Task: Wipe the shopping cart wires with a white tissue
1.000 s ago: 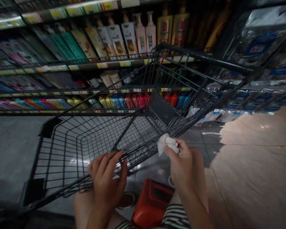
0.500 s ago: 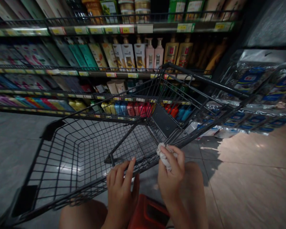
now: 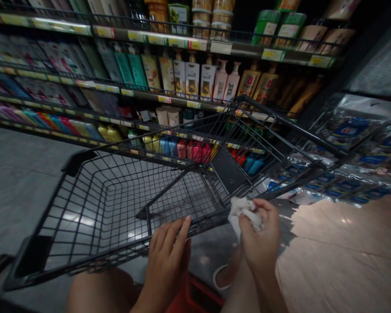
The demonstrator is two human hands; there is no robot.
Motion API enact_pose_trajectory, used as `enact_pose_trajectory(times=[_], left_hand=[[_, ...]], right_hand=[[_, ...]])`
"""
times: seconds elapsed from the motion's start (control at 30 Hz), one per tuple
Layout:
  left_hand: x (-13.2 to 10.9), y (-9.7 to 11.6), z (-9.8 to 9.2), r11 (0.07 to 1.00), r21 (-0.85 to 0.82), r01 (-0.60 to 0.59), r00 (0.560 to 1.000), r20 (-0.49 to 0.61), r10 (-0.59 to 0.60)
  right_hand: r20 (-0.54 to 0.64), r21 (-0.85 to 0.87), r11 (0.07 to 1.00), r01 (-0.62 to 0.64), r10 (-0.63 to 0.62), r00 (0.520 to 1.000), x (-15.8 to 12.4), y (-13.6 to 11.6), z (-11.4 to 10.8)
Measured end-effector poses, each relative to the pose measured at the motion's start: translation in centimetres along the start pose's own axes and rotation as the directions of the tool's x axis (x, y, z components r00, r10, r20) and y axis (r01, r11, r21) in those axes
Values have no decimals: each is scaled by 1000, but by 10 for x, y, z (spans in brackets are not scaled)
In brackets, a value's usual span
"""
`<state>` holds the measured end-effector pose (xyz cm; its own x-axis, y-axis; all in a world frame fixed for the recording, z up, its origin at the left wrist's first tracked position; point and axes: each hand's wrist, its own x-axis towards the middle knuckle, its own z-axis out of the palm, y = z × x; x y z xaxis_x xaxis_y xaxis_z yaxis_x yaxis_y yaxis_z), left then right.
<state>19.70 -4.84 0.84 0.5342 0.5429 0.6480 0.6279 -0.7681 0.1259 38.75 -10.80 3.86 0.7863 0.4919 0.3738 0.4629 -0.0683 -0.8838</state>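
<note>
An empty black wire shopping cart [image 3: 94, 204] stands tilted in front of me on the shop floor. My left hand [image 3: 167, 252] rests on the cart's near rim, fingers stretched out along the wire. My right hand [image 3: 260, 241] is closed on a crumpled white cloth [image 3: 243, 211], held right beside the rim near the cart's folded child-seat flap [image 3: 226, 171]. My bare knees show below the hands.
Shelves with shampoo bottles [image 3: 195, 78] and coloured packets run behind the cart. Wrapped packs of bottled water [image 3: 348, 134] are stacked at the right. A red object [image 3: 198, 300] sits on the floor by my feet. Tiled floor lies left and right.
The view has tilted up and shifted. My right hand with the cloth has moved a little to the right along the rim; my left hand has slid right along the rim.
</note>
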Motion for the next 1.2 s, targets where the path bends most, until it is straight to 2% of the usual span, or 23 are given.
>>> enact_pose_trajectory(times=[0.13,0.23,0.33,0.6,0.73,0.83,0.9,0.97,1.03,1.13,1.2], left_hand=[[2,4,1,1000,-1,28,1000,-11,-28],[2,5,1,1000,-7,30,999,-20,-30],[3,6,0,1000,-1,31,999,-25,-31],[5,4,0,1000,0,20,1000,-3,-20],[4,4,1,1000,-10,23,1000,4,-23],[2,5,1,1000,-11,28,999,15,-28],[1,5,2,1000,-14,24,1000,13,-24],[1,4,2,1000,-20,24,1000,3,-24],[1,5,3,999,-22,31,999,-6,-32],[2,5,5,999,-11,41,999,-13,-42],[2,5,6,999,-5,44,999,-18,-44]], right_hand=[[56,-279,925,257,-252,966,24,10,-8],[101,-323,867,378,-366,925,25,13,-4],[183,-302,845,442,-403,896,17,13,2],[283,-242,821,518,-451,847,-10,0,17],[265,-77,834,546,-511,818,-22,-1,21],[323,118,879,463,-474,819,-30,1,17],[363,123,920,372,-391,846,-30,7,11],[280,34,947,319,-315,907,-23,17,4],[107,-69,960,272,-264,959,-10,30,-2],[-113,-140,974,176,-193,975,15,46,-12],[-227,-149,984,99,-131,965,28,50,-18]])
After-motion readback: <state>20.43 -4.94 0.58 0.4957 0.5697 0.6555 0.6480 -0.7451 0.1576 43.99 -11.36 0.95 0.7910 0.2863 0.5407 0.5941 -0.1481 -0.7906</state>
